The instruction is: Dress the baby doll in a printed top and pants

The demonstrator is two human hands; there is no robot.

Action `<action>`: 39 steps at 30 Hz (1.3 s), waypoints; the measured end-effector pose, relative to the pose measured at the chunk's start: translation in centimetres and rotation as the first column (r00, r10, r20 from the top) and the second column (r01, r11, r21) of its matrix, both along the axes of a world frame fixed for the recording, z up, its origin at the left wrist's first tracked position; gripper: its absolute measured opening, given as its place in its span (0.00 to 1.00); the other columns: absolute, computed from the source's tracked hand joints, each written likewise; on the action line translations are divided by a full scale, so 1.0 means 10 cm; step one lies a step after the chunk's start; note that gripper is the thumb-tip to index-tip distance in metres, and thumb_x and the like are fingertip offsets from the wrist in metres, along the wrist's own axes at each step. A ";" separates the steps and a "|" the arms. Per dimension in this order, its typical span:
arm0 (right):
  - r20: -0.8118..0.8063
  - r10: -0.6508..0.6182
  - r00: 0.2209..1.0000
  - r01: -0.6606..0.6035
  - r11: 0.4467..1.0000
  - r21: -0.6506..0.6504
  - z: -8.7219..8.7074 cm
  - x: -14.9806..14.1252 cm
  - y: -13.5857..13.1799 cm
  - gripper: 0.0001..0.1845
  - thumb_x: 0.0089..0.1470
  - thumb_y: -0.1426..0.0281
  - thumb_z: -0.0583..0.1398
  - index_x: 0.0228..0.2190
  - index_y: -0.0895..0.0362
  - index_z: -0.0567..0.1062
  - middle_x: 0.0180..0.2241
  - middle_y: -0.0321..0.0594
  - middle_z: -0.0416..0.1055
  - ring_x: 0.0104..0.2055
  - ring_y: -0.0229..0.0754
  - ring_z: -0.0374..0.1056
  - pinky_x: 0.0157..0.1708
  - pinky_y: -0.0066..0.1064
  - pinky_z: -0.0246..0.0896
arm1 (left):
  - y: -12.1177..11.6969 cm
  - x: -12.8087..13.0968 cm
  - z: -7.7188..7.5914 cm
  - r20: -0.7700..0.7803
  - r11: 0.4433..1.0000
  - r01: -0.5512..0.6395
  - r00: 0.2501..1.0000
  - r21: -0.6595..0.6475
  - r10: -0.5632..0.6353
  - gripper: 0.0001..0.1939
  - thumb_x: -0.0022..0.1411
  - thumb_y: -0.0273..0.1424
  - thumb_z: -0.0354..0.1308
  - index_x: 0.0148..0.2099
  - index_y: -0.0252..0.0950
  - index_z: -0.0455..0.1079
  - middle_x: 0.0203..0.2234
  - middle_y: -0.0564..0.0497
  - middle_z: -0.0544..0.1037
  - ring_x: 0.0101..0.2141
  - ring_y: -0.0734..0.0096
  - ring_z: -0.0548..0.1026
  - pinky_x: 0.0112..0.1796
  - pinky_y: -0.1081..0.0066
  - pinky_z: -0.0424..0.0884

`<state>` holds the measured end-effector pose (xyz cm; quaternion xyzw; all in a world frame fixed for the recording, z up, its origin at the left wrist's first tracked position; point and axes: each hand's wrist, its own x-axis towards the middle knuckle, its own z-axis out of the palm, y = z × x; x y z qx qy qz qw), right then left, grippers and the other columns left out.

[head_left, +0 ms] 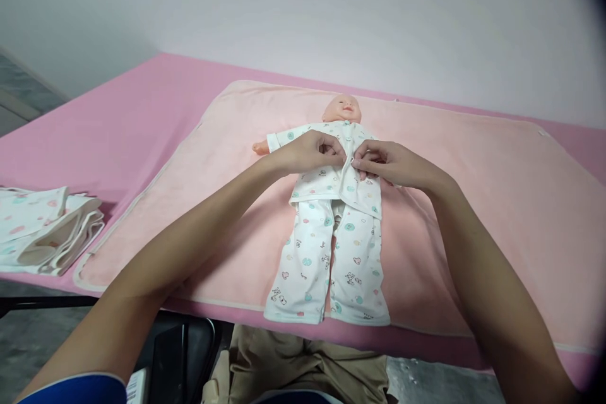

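Note:
A baby doll [347, 107] lies on its back with its head toward the wall. It wears a white patterned jacket [316, 184] and matching trousers [303, 259]. My left hand [318, 150] pinches one front edge of the jacket at chest height. Opposite it, my right hand [381, 159] pinches the other edge of the same front opening, the fingertips of both hands nearly meeting. Below my hands the jacket front hangs slightly apart at the hem. The doll's hand [260, 148] sticks out of the sleeve on the left; its other arm is hidden behind my right hand.
A pink blanket [213, 214] with pale edging lies under the doll on a pink-covered table [142, 101]. Folded patterned cloths [47, 227] are stacked at the left edge. A white wall [303, 19] stands behind, and a black chair [182, 353] is below the front edge.

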<state>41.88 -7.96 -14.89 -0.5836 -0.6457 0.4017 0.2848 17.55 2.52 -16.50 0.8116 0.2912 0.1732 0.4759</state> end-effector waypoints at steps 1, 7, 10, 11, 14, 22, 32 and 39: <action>0.004 0.005 1.000 -0.005 1.000 0.011 -0.01 0.01 0.00 0.17 0.64 0.52 0.71 0.38 0.53 0.83 0.31 0.40 0.80 0.31 0.39 0.69 0.30 0.31 0.59 | 0.01 -0.01 0.00 0.013 1.000 0.019 1.000 -0.011 -0.018 0.09 0.62 0.39 0.70 0.39 0.39 0.84 0.28 0.52 0.72 0.28 0.76 0.63 0.31 0.69 0.55; 0.028 0.056 0.998 -0.060 0.983 0.173 -0.01 -0.02 -0.01 0.13 0.61 0.57 0.74 0.39 0.52 0.84 0.36 0.40 0.80 0.34 0.40 0.71 0.34 0.34 0.64 | 0.04 -0.02 -0.01 0.047 0.999 0.033 0.998 -0.003 -0.033 0.10 0.63 0.40 0.71 0.40 0.39 0.85 0.31 0.50 0.76 0.31 0.74 0.67 0.32 0.69 0.59; 0.050 0.026 0.998 -0.037 0.970 0.241 0.00 -0.06 -0.01 0.10 0.62 0.59 0.73 0.38 0.53 0.85 0.40 0.41 0.82 0.37 0.42 0.73 0.39 0.36 0.68 | 0.05 -0.02 -0.03 0.050 0.999 0.035 0.998 -0.010 -0.034 0.11 0.63 0.40 0.71 0.40 0.38 0.85 0.31 0.50 0.76 0.31 0.75 0.67 0.32 0.70 0.58; 0.060 0.004 0.998 -0.020 0.967 0.253 0.00 -0.08 -0.01 0.10 0.62 0.60 0.73 0.38 0.53 0.85 0.40 0.41 0.82 0.38 0.42 0.74 0.40 0.36 0.70 | 0.06 -0.03 -0.03 0.052 0.999 0.039 0.998 -0.018 -0.038 0.11 0.64 0.41 0.71 0.40 0.38 0.85 0.31 0.50 0.76 0.31 0.75 0.67 0.31 0.70 0.58; 0.124 -0.060 0.990 0.021 0.957 0.289 0.02 -0.14 -0.03 0.08 0.59 0.62 0.74 0.38 0.53 0.86 0.38 0.40 0.83 0.37 0.43 0.75 0.41 0.37 0.72 | 0.06 -0.03 -0.03 0.065 0.998 0.049 0.997 -0.039 -0.046 0.12 0.62 0.41 0.71 0.40 0.38 0.86 0.30 0.51 0.75 0.30 0.76 0.66 0.31 0.71 0.57; 0.339 -0.176 0.924 0.020 0.909 0.417 0.05 -0.37 -0.11 0.07 0.59 0.63 0.71 0.33 0.53 0.85 0.34 0.41 0.83 0.36 0.48 0.78 0.37 0.40 0.70 | 0.00 -0.03 0.02 0.019 0.998 -0.019 1.000 -0.059 0.020 0.10 0.59 0.39 0.73 0.37 0.37 0.86 0.31 0.51 0.79 0.30 0.75 0.67 0.32 0.70 0.58; 0.174 -0.128 0.976 0.069 0.948 0.310 -0.13 -0.31 0.03 0.19 0.53 0.57 0.76 0.27 0.55 0.77 0.27 0.37 0.76 0.28 0.39 0.67 0.30 0.34 0.61 | -0.29 0.05 0.11 -0.095 0.987 -0.140 0.984 0.080 0.147 0.12 0.60 0.40 0.73 0.35 0.36 0.79 0.27 0.51 0.76 0.29 0.72 0.69 0.30 0.68 0.59; 0.085 -0.105 0.991 0.089 0.981 0.173 -0.15 -0.19 0.06 0.21 0.47 0.55 0.80 0.33 0.55 0.82 0.31 0.39 0.79 0.31 0.40 0.68 0.32 0.34 0.64 | -0.30 0.11 0.04 -0.044 0.979 -0.195 0.979 0.058 0.197 0.09 0.61 0.33 0.67 0.30 0.36 0.72 0.26 0.52 0.72 0.27 0.73 0.66 0.29 0.68 0.57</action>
